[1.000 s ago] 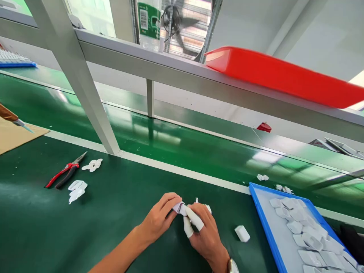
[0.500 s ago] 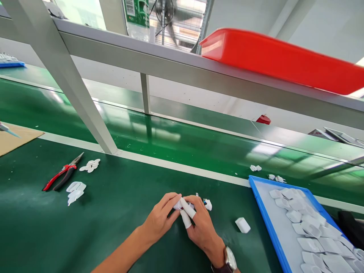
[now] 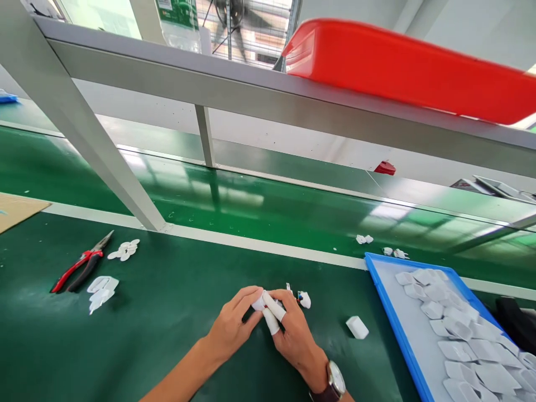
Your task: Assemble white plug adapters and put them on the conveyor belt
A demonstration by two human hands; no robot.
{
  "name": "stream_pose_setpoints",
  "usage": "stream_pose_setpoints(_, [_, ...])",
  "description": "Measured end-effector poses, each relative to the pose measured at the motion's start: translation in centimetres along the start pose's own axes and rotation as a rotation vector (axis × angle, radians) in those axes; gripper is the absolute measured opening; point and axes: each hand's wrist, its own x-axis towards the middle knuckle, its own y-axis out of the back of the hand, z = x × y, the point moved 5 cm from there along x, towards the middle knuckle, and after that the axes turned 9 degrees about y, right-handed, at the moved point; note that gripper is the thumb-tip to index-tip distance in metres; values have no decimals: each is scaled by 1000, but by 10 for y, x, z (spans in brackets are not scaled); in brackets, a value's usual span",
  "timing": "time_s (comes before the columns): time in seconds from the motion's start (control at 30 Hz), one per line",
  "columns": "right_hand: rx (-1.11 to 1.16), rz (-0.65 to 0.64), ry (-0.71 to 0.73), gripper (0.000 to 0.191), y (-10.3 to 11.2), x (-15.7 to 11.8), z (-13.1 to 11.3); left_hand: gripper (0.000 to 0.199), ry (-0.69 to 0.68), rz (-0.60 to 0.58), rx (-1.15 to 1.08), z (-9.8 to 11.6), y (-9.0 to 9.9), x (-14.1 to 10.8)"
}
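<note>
Between my two hands is a small white plastic part [image 3: 258, 303], mostly covered by my fingers. My left hand [image 3: 237, 318] pinches it from the left, thumb below and fingers above. From the other side my right hand [image 3: 291, 329] grips it too, with white covers on two of its fingers and a watch at the wrist. Just beyond the right hand lies a white plug piece [image 3: 304, 299] with coloured bits and metal pins beside it. A white plastic housing [image 3: 357, 328] rests on the green bench to the right.
A blue-rimmed tray [image 3: 393, 312] holds several white housings at right. Red-and-black pliers [image 3: 81, 265] lie at left near white discs [image 3: 124, 250] and white pieces [image 3: 101, 291]. Several small plugs [image 3: 395, 253] sit beyond the tray. A red bin [image 3: 397, 67] stands on the metal shelf [image 3: 251, 84] overhead.
The view has shifted slightly, so the pliers and shelf sit further left. Both hands stay together on the white part, which appears slightly turned.
</note>
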Motion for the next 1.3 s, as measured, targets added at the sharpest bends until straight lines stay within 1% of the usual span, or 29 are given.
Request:
stream_pose_setpoints(0.1, [-36,48,38,51,1,2,-4,37,12,6,-15,-2,1,1])
stream_pose_setpoints(0.23, [-51,43,60,50,1,4,-7,35,1,4,4,0,1,1])
stream_pose_setpoints(0.33, [4,81,10,47,1,1,-1,32,50,-17,-37,0,0,3])
stream_pose_setpoints(0.43, [61,122,-41,48,2,-4,3,32,76,-10,-86,2,1,4])
stream_pose_setpoints(0.57, [88,70,-40,45,2,-5,1,31,75,-11,-101,5,-1,3])
stream_pose_setpoints(0.7, [47,3,-43,45,3,-4,-1,31,65,-19,-97,4,-6,2])
stream_pose_setpoints(0.8, [4,-2,-41,48,3,-3,1,30,77,-35,-101,-2,-9,3])
stream_pose_setpoints(0.9, [-60,7,-10,48,0,-3,-1,33,42,-32,-67,-5,-9,3])
stream_pose_setpoints(1.0, [-157,-17,32,47,-7,-3,-4,34,6,-16,-22,-8,-7,1])
stream_pose_setpoints(1.07, [-211,-39,49,44,-12,-3,-5,37,41,-38,9,-11,-5,1])
stream_pose_setpoints(1.17, [-282,-6,75,35,-12,0,-7,47,129,-123,65,-16,-4,1])
stream_pose_setpoints(1.23, [-301,58,73,39,-7,3,-9,47,147,-184,71,-19,-4,6])
stream_pose_setpoints(1.3, [-300,130,67,47,2,6,-10,39,172,-209,86,-29,-4,21])
